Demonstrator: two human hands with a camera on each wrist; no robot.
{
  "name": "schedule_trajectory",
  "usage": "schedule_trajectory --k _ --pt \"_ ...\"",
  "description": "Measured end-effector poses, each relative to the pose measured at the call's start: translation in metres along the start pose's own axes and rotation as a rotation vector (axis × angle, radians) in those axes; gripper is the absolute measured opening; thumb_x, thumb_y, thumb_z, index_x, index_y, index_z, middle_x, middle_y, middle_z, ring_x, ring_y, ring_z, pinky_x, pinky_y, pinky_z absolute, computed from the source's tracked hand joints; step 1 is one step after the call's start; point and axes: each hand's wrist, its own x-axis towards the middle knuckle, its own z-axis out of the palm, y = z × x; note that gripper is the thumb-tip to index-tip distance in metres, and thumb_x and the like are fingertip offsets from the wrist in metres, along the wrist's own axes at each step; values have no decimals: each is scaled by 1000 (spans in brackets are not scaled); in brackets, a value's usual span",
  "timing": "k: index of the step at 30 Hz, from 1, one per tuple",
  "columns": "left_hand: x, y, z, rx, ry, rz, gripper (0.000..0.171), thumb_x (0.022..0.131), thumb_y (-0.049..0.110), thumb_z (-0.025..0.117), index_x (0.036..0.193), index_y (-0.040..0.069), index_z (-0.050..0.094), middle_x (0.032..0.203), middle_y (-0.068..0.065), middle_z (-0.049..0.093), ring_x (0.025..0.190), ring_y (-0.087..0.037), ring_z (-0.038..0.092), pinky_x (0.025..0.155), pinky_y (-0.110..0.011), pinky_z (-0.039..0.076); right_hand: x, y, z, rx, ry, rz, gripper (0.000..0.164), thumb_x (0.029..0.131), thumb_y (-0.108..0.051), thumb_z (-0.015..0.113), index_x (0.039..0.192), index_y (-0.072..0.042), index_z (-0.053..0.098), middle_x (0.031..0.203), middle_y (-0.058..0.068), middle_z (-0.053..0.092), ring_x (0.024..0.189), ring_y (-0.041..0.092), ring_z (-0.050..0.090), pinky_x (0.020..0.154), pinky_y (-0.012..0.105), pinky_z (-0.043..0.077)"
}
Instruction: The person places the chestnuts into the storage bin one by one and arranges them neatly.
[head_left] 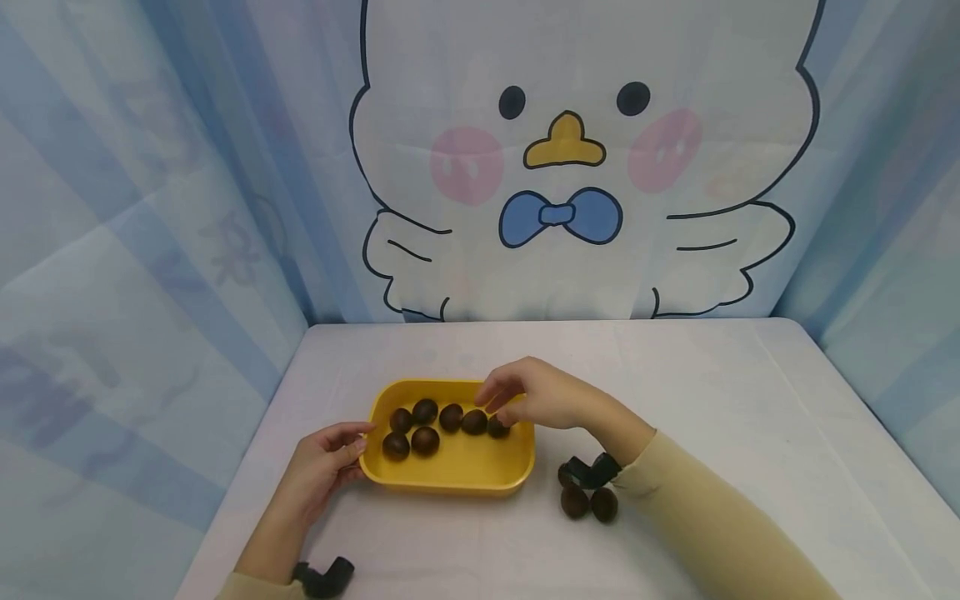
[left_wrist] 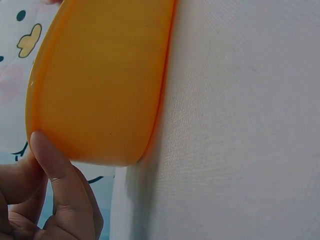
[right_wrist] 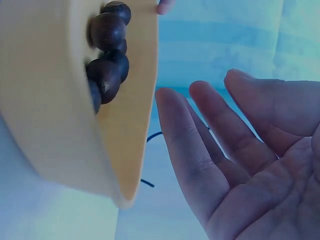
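Note:
A yellow plastic tray [head_left: 472,467] sits on the white table with several round, dark brown, chestnut-like balls [head_left: 425,441] inside, mostly along its back and left side. At the tray's left end, my left hand [head_left: 324,462] pinches the rim between thumb and fingers; the left wrist view shows the tray's outer wall [left_wrist: 100,85] close up. Over the right back corner hovers my right hand [head_left: 540,396], its fingers loosely bent and apart. In the right wrist view that hand [right_wrist: 240,165] holds nothing, and more of the brown balls [right_wrist: 108,31] lie inside the tray.
A few more brown balls [head_left: 575,502] lie on the table [head_left: 712,400] right of the tray, one partly hidden behind the black wrist strap [head_left: 592,472]. Curtains with a cartoon bird [head_left: 562,275] hang behind the table and at both sides.

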Motion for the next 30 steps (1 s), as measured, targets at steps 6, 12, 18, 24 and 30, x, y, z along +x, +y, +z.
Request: schedule_trajectory --k 6,12,18,24,30 --pt "0 -1 0 2 2 -4 32 104 4 68 136 1 71 102 -3 66 80 -15 65 68 -24 63 -18 14 -2 -12 27 -8 31 97 -1 70 123 -17 77 129 8 77 121 29 73 104 44 62" --pt "0 -1 -1 5 -1 1 32 104 5 68 136 1 71 104 -3 66 79 -15 65 67 -24 63 -35 26 -6 -47 70 -6 30 97 -4 73 123 -17 77 128 9 77 116 23 73 101 41 63" --pt "0 -1 0 6 2 1 32 104 5 68 136 1 71 104 -3 65 79 -15 64 67 -25 63 -52 37 -10 -32 100 20 27 97 -6 74 123 -13 76 124 11 77 105 22 73 93 34 64" --pt "0 0 -1 4 -5 6 32 104 5 68 136 0 70 104 -2 66 80 -16 65 68 -25 63 -67 53 -14 0 90 46 22 99 -8 73 122 -7 75 120 16 76 101 23 72 87 29 64" --pt "1 -2 -1 2 -8 6 33 104 6 68 137 0 70 105 -2 66 79 -15 65 68 -25 63 -75 70 -13 2 87 53 24 97 -6 73 121 -5 75 118 16 77 99 19 71 86 27 62"
